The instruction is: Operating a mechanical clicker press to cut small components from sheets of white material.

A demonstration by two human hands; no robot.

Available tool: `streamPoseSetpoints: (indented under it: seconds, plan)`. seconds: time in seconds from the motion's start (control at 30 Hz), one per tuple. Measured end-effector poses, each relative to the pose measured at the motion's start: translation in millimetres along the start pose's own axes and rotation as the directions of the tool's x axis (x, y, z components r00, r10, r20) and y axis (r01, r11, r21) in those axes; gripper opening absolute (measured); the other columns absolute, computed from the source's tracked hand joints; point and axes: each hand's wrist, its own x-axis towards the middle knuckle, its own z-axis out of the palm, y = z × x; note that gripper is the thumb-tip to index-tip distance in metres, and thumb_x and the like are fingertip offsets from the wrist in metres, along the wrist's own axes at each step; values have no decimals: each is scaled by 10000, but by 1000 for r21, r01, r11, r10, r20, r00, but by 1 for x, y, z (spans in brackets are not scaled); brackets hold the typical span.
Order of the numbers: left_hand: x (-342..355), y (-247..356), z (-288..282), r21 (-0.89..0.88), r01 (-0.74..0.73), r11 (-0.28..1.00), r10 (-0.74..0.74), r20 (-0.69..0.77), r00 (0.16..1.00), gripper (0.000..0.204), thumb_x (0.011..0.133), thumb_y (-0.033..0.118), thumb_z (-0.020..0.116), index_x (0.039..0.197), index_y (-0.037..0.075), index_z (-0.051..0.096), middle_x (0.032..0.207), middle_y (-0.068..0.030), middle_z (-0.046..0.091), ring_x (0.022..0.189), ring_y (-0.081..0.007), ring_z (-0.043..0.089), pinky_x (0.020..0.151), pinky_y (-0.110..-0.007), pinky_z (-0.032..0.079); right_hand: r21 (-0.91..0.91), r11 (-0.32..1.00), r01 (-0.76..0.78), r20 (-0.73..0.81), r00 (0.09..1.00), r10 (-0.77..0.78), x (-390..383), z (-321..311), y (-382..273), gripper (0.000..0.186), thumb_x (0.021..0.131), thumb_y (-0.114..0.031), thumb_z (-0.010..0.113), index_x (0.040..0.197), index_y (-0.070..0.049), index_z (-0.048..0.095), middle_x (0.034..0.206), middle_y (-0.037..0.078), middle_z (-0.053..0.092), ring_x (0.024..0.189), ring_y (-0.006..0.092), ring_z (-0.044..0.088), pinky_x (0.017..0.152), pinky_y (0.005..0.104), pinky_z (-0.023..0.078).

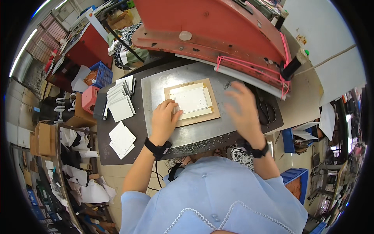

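A white card with small dark holes (190,98) lies on a tan board with pale strips (210,116), which rests on a grey metal plate (156,87). At the card's lower left corner, my left hand (165,119) has its thumb and curled fingertips closed on the edge. Blurred by motion, my right hand (244,109) is over the plate's right part, apart from the board. Its fingers look stretched and spread, and nothing shows in them. Left of the plate, two overlapping white punched cards (122,140) lie below a fanned stack of white cards (120,105).
A big red press arm (218,31) with pink cords reaches over the table's far side. Black-handled scissors (266,113) lie at the table's right. Dark scraps (194,147) litter the near edge. Blue (103,74) and pink (90,98) bins stand beyond the left edge.
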Motion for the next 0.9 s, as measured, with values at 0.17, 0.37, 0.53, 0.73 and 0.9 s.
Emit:
streamPoseSetpoints:
  seconds: [0.17, 0.37, 0.53, 0.73, 0.9]
  plan:
    - [-2, -2, 4, -25, -7, 1000, 7, -26, 1000, 245, 863, 164, 707, 1045, 21, 627, 1176, -120, 616, 1063, -345, 569, 891, -403, 466, -129, 988, 91, 84, 993, -81, -1, 76, 19, 306, 859, -197, 663, 1101, -14, 630, 1327, 198, 514, 1287, 377, 437, 1018, 487, 368]
    - [-1, -4, 8, -58, 1, 998, -5, -71, 997, 360, 835, 173, 728, 1132, 18, 596, 1186, -150, 604, 1104, -343, 561, 907, -415, 465, 173, 980, -93, 62, 995, 83, 3, 100, 18, 320, 871, -177, 656, 1123, -2, 561, 1243, 187, 561, 1220, 343, 492, 980, 446, 403]
    - [6, -7, 10, -250, 10, 968, -68, -223, 972, 563, 803, 174, 770, 1282, 0, 530, 1184, -180, 615, 1119, -300, 581, 931, -401, 465, 642, 648, -410, 281, 912, 298, 8, 87, -12, 249, 927, -98, 622, 1129, 9, 526, 1051, 129, 665, 961, 185, 633, 850, 313, 495]
    - [2, -13, -25, -733, 319, 600, -332, 134, 934, 288, 860, 58, 743, 1111, 35, 604, 873, 1, 662, 798, -53, 610, 712, -185, 451, 759, 445, -476, 392, 879, 271, -4, 79, -5, 196, 957, -117, 628, 1100, 16, 605, 996, 80, 680, 906, 113, 635, 803, 259, 518]
    - [-23, -2, -55, -832, 323, 451, -259, 225, 939, 272, 892, 43, 707, 1144, 12, 608, 992, -73, 711, 898, -81, 643, 793, -206, 481, 763, 329, -556, 498, 830, 251, -3, 72, -6, 213, 977, -143, 612, 1124, 6, 653, 1033, 78, 700, 876, 104, 641, 776, 236, 527]
